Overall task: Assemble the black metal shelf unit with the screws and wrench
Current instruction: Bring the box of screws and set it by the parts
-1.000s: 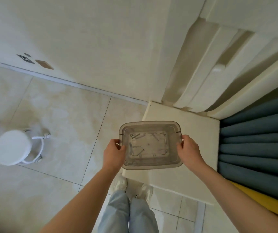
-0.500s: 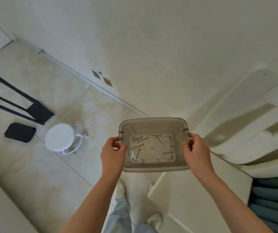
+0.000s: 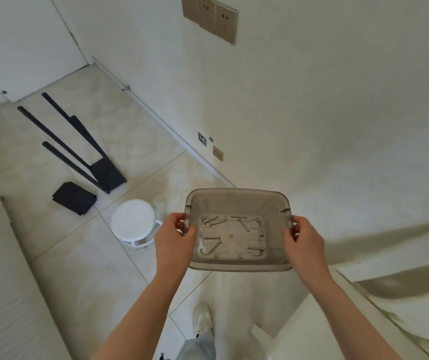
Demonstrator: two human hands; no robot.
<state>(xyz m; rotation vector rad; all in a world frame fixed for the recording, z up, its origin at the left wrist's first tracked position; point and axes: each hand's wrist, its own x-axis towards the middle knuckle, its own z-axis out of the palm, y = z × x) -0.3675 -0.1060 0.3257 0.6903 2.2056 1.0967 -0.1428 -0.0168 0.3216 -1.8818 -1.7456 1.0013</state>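
Domestic interior, one room of a home. Glossy beige marbled ceramic floor tiles [image 3: 73,268] with thin grout lines; plain cream painted wall [image 3: 312,100]; row of champagne-coloured rectangular socket plates [image 3: 209,18] set in wall; pale skirting strip [image 3: 156,118] at wall foot. Small round white-topped stool [image 3: 132,219] on tiles. Black metal shelf posts and panels [image 3: 107,174] lying flat on floor near corner.

A white round stool [image 3: 132,220] stands on the tiled floor [image 3: 83,268]; beige sockets [image 3: 210,18] sit on the wall [image 3: 312,100].

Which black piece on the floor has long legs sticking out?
The black frame nearer the wall; the separate black panel beside it lies flat with no legs.
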